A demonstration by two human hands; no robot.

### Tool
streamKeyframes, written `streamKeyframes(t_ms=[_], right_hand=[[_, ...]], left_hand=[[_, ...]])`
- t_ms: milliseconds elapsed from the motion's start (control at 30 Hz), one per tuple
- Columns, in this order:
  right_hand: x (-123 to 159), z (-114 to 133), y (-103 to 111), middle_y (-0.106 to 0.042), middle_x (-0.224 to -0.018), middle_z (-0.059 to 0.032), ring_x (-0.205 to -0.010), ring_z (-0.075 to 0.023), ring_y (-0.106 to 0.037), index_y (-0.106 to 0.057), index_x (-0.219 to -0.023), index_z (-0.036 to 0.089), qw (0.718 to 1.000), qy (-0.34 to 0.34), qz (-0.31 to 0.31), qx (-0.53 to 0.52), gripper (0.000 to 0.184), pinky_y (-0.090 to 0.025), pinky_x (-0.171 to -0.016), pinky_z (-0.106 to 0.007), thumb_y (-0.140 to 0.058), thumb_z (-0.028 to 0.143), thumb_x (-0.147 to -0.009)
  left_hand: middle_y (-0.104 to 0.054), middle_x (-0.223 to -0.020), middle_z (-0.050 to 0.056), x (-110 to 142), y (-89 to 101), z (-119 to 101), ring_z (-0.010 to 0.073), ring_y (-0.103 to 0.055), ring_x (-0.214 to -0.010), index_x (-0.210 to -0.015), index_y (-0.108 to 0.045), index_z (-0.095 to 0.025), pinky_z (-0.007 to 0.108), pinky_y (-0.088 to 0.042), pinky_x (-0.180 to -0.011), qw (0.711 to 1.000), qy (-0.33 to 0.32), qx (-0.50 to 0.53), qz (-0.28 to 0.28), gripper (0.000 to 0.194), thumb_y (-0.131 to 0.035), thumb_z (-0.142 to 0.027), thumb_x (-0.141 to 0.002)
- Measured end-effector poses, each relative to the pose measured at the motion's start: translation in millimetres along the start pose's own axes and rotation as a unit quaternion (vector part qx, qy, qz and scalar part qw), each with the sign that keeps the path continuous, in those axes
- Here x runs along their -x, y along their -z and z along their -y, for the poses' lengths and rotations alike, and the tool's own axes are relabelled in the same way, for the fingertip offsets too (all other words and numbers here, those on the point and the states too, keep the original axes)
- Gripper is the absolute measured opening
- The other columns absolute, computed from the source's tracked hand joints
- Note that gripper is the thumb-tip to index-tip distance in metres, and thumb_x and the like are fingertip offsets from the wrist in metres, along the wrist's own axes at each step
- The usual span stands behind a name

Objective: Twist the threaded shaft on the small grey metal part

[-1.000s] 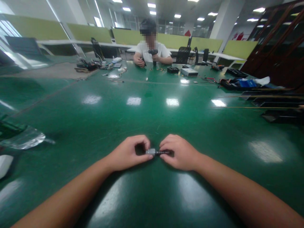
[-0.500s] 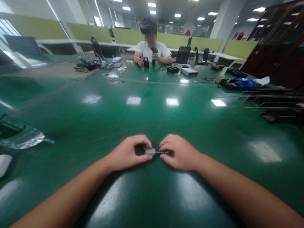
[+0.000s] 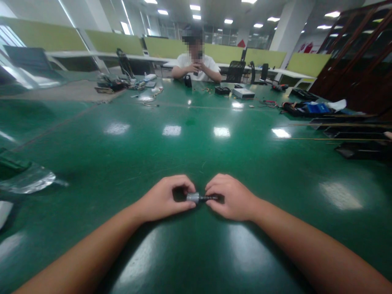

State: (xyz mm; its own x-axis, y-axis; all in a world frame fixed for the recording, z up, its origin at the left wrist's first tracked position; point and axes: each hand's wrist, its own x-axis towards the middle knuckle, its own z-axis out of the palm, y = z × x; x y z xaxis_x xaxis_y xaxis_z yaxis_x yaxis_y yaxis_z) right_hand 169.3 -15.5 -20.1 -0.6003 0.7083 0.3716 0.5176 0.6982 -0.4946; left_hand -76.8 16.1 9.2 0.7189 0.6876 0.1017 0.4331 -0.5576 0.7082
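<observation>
Low over the green tabletop (image 3: 190, 159), my left hand (image 3: 165, 200) pinches a small silver cylinder (image 3: 192, 198) between thumb and fingers. A thin dark rod (image 3: 202, 198) extends from the cylinder's right end, in line with it. On that rod, my right hand (image 3: 234, 200) closes its thumb and fingertips, hiding part of its far end. Both pieces lie level and seem joined, though their exact kind is too small to tell.
At left lie a clear plastic bag (image 3: 33, 178) and a white object (image 3: 4, 212). Black trays (image 3: 361, 149) with long thin rods are on the right. Across the table sits a person (image 3: 196, 67), hands raised, near a white box (image 3: 243, 93) and tools.
My hands, the cylinder and the rod look almost unmoved. Across the table, the person has let go of the black object on the table and brought both hands together.
</observation>
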Motion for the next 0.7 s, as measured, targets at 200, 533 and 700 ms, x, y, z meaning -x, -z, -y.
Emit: streamKeyframes(t_ms=[200, 533, 700], right_hand=[[0.1, 0.4, 0.5, -0.074, -0.098, -0.0051, -0.093, -0.0208, -0.064, -0.072, -0.089, 0.020, 1.000, 0.001, -0.002, -0.002, 0.009, -0.048, -0.086, -0.035, -0.069, 0.019, -0.081], [2.5, -1.0, 5.2, -0.073, -0.097, -0.0053, -0.092, -0.0206, -0.064, -0.071, -0.087, 0.019, 1.000, -0.001, -0.003, -0.007, 0.010, -0.050, -0.087, -0.036, -0.069, 0.017, -0.078], [1.8, -0.1, 5.3, -0.074, -0.096, -0.0048, -0.091, -0.0202, -0.064, -0.071, -0.087, 0.019, 1.000, -0.007, -0.002, -0.003, 0.009, -0.050, -0.086, -0.035, -0.068, 0.016, -0.078]], left_hand=[[-0.067, -0.088, 0.002, 0.4, -0.8, 1.7, 0.0174, -0.063, -0.082, -0.092, -0.068, -0.017, 0.026, -0.048, -0.075, 1.000, -0.001, -0.008, 0.002, 0.016, -0.074, -0.027, -0.080], [-0.067, -0.089, 0.003, 1.1, -0.5, 1.0, 0.0175, -0.063, -0.083, -0.092, -0.068, -0.016, 0.026, -0.048, -0.076, 1.000, 0.001, -0.002, 0.003, 0.018, -0.075, -0.028, -0.080], [-0.067, -0.089, 0.003, 0.9, -0.7, 2.1, 0.0173, -0.063, -0.083, -0.092, -0.068, -0.016, 0.026, -0.048, -0.076, 1.000, 0.000, -0.001, 0.002, 0.018, -0.075, -0.028, -0.080]])
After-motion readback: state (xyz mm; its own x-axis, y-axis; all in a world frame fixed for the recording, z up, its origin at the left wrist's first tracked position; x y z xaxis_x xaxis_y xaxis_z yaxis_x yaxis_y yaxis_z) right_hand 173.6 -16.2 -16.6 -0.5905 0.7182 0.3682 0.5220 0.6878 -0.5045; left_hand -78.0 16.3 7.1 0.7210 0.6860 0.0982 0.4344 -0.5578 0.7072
